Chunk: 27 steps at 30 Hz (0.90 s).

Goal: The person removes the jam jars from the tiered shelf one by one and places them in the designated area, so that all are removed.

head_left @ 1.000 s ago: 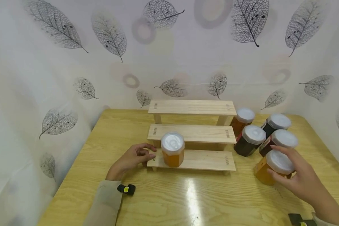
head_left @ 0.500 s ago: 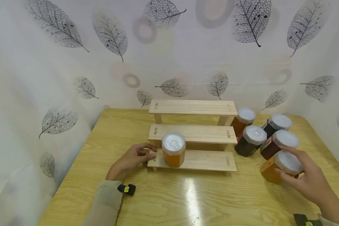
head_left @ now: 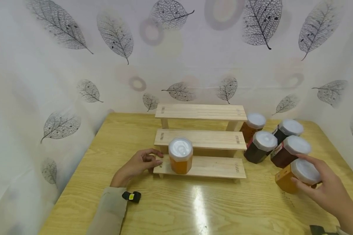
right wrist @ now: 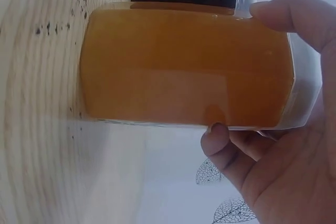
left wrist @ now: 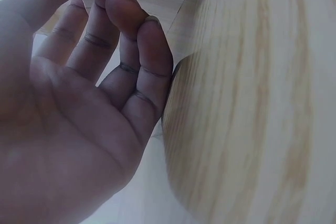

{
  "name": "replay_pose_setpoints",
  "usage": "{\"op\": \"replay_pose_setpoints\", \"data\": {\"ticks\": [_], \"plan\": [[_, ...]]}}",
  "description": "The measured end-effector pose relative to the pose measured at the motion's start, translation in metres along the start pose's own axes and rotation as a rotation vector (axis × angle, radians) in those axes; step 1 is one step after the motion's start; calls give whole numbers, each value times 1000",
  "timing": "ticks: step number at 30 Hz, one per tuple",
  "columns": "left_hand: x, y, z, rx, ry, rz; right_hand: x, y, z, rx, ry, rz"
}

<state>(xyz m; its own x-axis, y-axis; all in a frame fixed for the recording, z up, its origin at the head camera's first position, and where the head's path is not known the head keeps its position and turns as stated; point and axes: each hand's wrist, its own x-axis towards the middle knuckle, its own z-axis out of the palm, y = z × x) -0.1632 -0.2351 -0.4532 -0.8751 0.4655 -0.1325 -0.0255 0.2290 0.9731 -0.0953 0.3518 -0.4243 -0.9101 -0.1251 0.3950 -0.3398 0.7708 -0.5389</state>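
Observation:
My right hand (head_left: 326, 189) grips an amber jar (head_left: 286, 179) with a whitish lid, thumb on the near side and fingers across the far side. In the right wrist view the jar's amber side (right wrist: 178, 66) fills the middle; whether its base touches the table I cannot tell. The left hand (head_left: 137, 164) holds the left end of the lowest board of a three-step wooden rack (head_left: 214, 166), its fingers curled at the board's edge. On that board, close to the left hand, stands another amber jar (head_left: 180, 160).
Behind the gripped jar stand a dark red jar (head_left: 285, 155), a black jar (head_left: 259, 150), another dark jar (head_left: 286, 130) and an orange-brown jar (head_left: 251, 129), close to the rack's right side. A leaf-print cloth (head_left: 176, 58) hangs behind the wooden table (head_left: 164, 205).
My right hand has shifted the amber jar a little to the right, away from the rack. The left hand and the rack have stayed in place.

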Motion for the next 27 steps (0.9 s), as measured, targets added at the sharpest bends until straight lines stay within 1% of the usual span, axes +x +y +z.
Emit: {"op": "replay_pose_setpoints", "data": {"ticks": [5, 10, 13, 17, 20, 23, 24, 27], "plan": [[-1, 2, 0, 2, 9, -9, 2, 0, -3, 2, -10, -32], [-2, 2, 0, -6, 5, -6, 5, -7, -8, 25, 25, -40], [-2, 2, 0, -12, 5, -10, 12, -14, -15, 17, 50, -72], [-2, 3, 1, -18, 10, -27, 25, -24, -25, -48, 94, -176], [-2, 3, 1, -16, 13, -33, 35, -34, -28, -89, 118, -227], [-2, 3, 1, -10, 11, -32, 45, -44, -24, -51, 103, -296], [-2, 3, 1, -7, 10, -30, 48, -47, -22, -29, 87, -317], [-2, 3, 1, 0, 8, -28, 58, -58, -10, 75, 48, -391]]}}
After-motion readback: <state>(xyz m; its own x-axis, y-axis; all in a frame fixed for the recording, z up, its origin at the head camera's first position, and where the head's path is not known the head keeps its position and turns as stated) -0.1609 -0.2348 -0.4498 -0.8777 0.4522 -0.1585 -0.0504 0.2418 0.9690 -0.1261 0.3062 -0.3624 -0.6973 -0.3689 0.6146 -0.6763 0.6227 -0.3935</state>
